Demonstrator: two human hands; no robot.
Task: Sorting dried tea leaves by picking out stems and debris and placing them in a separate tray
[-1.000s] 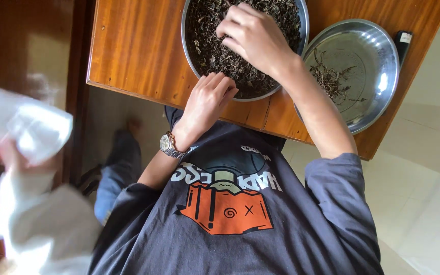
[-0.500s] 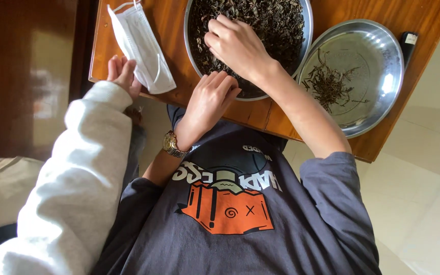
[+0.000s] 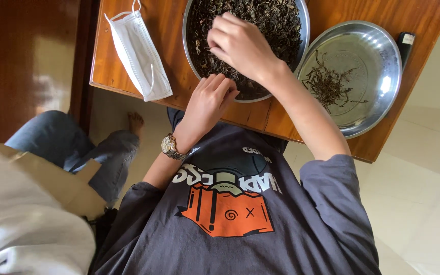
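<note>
A large metal bowl (image 3: 192,56) full of dark dried leaves (image 3: 276,20) stands on a wooden table (image 3: 179,102). My right hand (image 3: 240,46) is inside it, with fingers pinched together in the leaves. My left hand (image 3: 207,102), a watch on its wrist, lies at the table's near edge with its fingers curled against the bowl's rim. To the right stands a second metal bowl (image 3: 383,61), which holds only a small heap of thin stems (image 3: 327,84).
A white face mask (image 3: 138,53) lies on the table's left corner. A dark, slim object (image 3: 406,43) sits beside the second bowl. Another person's white sleeve (image 3: 26,229) fills the lower left, above it a leg in jeans (image 3: 92,147) and a bare foot (image 3: 136,122).
The other person's arm laid the white mask on the table corner and then drew back to the lower left. My right hand shifted slightly in the leaves; my left hand stayed at the rim.
</note>
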